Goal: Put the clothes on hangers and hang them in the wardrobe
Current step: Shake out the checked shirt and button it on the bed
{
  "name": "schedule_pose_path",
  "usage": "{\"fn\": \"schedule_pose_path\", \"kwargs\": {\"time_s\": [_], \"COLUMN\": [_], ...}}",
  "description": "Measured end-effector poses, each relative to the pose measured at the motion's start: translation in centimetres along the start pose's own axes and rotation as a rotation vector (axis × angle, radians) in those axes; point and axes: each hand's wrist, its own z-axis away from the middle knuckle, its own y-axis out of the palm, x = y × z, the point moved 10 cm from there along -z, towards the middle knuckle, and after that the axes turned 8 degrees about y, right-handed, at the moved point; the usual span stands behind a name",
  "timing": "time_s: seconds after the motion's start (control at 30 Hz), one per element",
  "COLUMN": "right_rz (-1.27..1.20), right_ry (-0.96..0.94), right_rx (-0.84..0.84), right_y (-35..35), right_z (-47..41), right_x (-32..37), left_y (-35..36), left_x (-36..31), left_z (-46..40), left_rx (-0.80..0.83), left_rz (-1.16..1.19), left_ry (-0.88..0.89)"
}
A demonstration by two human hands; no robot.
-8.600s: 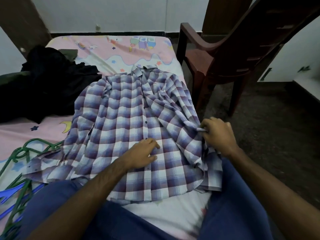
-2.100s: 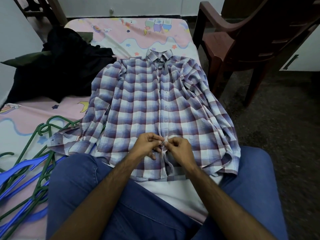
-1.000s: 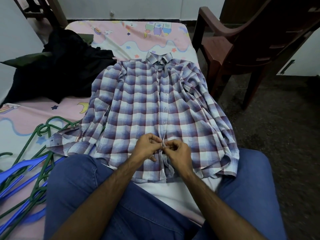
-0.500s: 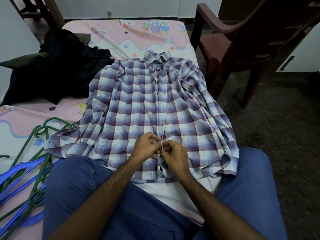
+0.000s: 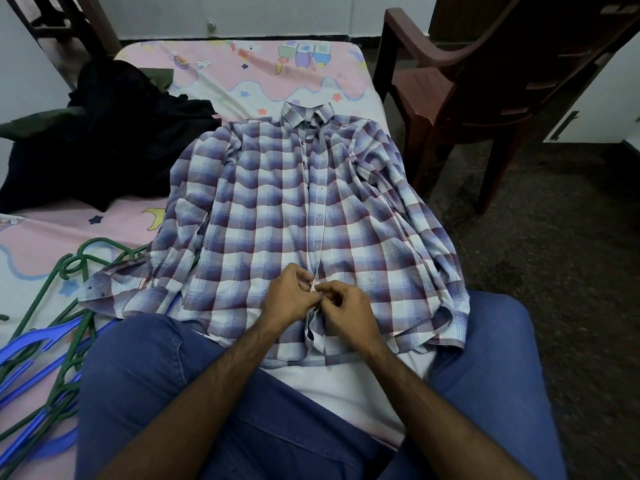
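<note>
A bed with a pink and white cartoon-print sheet (image 5: pixel 249 74) fills the middle of the room, set against a pale wall, with a dark speckled floor to its right. A plaid shirt (image 5: pixel 277 216) in purple, blue and white lies flat on the sheet, front up, collar toward the wall and hem toward the person, who sits at the near end in blue jeans (image 5: pixel 145 382). Both hands meet on the button placket near the hem. The left hand (image 5: pixel 289 297) has its fingers curled, pinching the left edge of the placket; the right hand (image 5: pixel 348 311) pinches the facing edge, thumb and fingertips closed on the cloth. Fingertips of the two hands touch. A heap of dark clothes (image 5: pixel 104 140) lies on the bed's far left. Green hangers (image 5: pixel 59 299) and blue hangers (image 5: pixel 38 344) lie tangled at the near left, the shirt's sleeve cuff lying over a green one. A brown plastic armchair (image 5: pixel 485 84) stands on the floor just beside the bed.
</note>
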Motion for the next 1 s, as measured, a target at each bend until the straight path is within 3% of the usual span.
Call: {"fn": "schedule_pose_path", "kwargs": {"time_s": [0.17,0.4,0.57,0.67,0.77,0.9,1.0], "right_rz": [0.013,0.032,-0.008,0.155,0.198,0.021,0.29], "right_ry": [-0.022,0.094,0.226,0.199,0.128,0.087,-0.073], "right_rx": [-0.038,-0.077,0.05,0.026,0.03,0.2,0.365], "right_y": [0.0,-0.1,-0.4,-1.2,-1.4,-1.2,-2.3], "right_z": [0.1,-1.3,-2.8,-3.3,-2.7,-1.1,1.0], "right_x": [0.2,-0.5,-1.0,-0.8,-0.4,0.1,1.1], "left_y": [0.1,0.4,0.7,0.6,0.6,0.4,-0.7], "left_x": [-0.2,1.6,1.6,1.5,1.3,0.4,-0.5], "left_z": [-0.2,-0.6,-0.6,-0.5,-0.2,0.2,0.4], "left_rx": [0.003,0.113,0.16,0.191,0.17,0.111,0.093], "left_rz": [-0.065,0.318,0.428,0.511,0.484,0.337,0.141], "left_ry": [0.023,-0.131,-0.145,-0.147,-0.132,-0.062,0.051]}}
